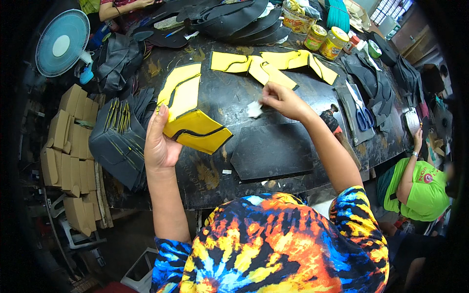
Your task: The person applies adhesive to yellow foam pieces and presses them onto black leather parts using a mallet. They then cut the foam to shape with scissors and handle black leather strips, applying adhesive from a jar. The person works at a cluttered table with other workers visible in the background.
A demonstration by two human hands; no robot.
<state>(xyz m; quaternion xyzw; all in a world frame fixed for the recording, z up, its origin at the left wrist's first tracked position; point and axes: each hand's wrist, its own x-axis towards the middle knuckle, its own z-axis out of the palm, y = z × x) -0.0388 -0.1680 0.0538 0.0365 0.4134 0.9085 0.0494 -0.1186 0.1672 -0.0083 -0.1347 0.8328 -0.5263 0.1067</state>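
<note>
My left hand (163, 142) grips a folded yellow panel (188, 97) with a wavy black stripe, its thumb on the near face and the panel raised off the table. To the right, my right hand (283, 101) is closed in a pinch over the worktop. A small white scrap (254, 109), slightly blurred, shows at its fingertips. Just beyond that hand lie more yellow panels (268, 72) with black stripes, bent and overlapping. Nearer to me is a flat black board (272, 151) with cut corners.
A hammer (332, 118) and blue-handled scissors (362, 112) lie at right. Stacked black pieces (117, 134) stand left, beside cardboard boxes (73, 161) and a fan (61, 45). Jars (333, 43) sit at the back. A person in a green shirt (425, 188) works at right, another at far left.
</note>
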